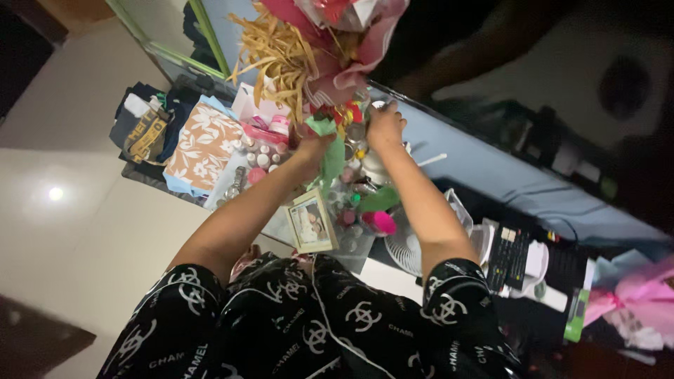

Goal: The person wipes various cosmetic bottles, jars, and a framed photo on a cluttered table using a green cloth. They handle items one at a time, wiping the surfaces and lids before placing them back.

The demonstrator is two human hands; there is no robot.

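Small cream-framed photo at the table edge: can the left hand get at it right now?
Probably yes: the cream-framed photo stands uncovered, nearer the body than the left hand. That hand seems to grip a green crumpled sheet, so it is not free.

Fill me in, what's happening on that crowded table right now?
A person in black patterned sleeves reaches with both hands into a cluttered tabletop. The left hand is at a piece of green paper; the right hand is among small bottles and jars below a pink-wrapped bouquet with straw-like strips. A small framed picture, a white fan and folded clothes lie around them.
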